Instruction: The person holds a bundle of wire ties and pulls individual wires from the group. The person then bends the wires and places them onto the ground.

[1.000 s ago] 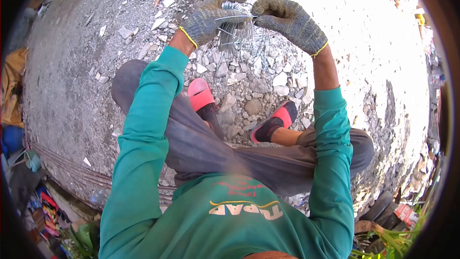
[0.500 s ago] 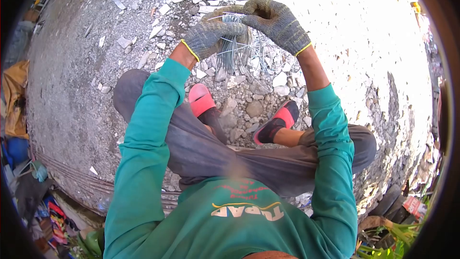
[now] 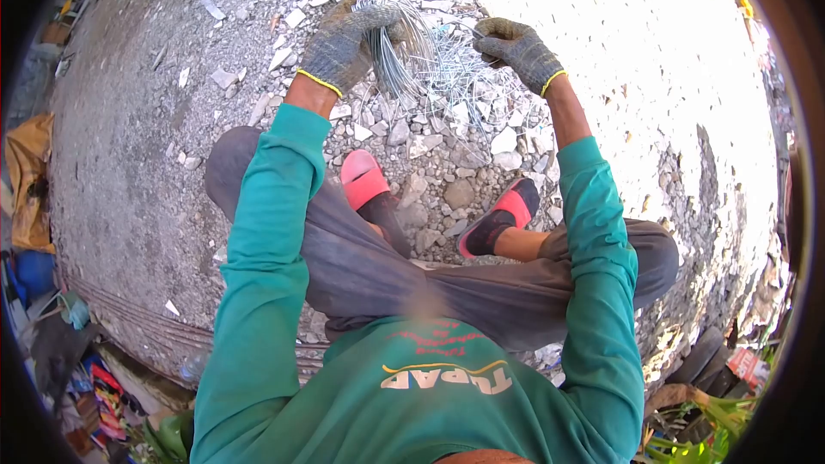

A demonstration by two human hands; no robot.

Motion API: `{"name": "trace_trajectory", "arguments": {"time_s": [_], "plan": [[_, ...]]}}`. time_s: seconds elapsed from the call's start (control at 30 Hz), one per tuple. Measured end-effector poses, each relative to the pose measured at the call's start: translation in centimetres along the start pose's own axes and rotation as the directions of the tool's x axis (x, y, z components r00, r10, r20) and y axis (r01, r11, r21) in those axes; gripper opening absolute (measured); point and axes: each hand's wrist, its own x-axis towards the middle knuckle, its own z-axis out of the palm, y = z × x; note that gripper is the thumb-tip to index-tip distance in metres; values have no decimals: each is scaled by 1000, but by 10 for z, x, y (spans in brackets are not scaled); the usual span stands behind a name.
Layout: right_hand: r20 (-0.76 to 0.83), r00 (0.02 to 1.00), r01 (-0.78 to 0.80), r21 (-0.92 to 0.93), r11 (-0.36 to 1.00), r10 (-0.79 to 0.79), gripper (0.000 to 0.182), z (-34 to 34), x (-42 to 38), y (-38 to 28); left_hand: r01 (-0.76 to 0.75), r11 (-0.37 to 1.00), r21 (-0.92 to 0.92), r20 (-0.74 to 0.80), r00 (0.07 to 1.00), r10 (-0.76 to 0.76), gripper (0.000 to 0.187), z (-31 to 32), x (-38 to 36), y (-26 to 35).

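Observation:
Both hands wear grey knit gloves with yellow cuffs. My left hand is wrapped round a bundle of thin grey wires, whose strands fan out and hang to the right and below. To its right, my right hand is apart from the bundle, its fingers curled together with the thumb; what they pinch, if anything, is too small to make out. Under and between the hands, a loose heap of thin wires lies on the stony ground.
Pink and black slippers are on my feet below the hands. Broken stones cover the ground. Long rods lie at the lower left near a brown sack and a blue object. Tyres and plants are at the lower right.
My hands have moved apart. The left hand has shifted left and up with the wire bundle, which now fans out; the right hand has left the bundle and moved right and slightly down.

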Motion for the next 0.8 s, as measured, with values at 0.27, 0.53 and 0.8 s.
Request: {"name": "trace_trajectory", "arguments": {"time_s": [0.27,0.53,0.8], "plan": [[-53,982,110,-622,775,-182,26,-36,-5,8,-3,992,125,-89,996,15,45,-10,4,-7],[376,876,392,-185,901,-304,23,-14,-35,-77,48,974,221,-123,992,-21,50,-14,20,-42],[87,887,456,-327,828,-454,16,47,-47,-105,108,964,244,157,976,-150,36,8,-4,-35]]}}
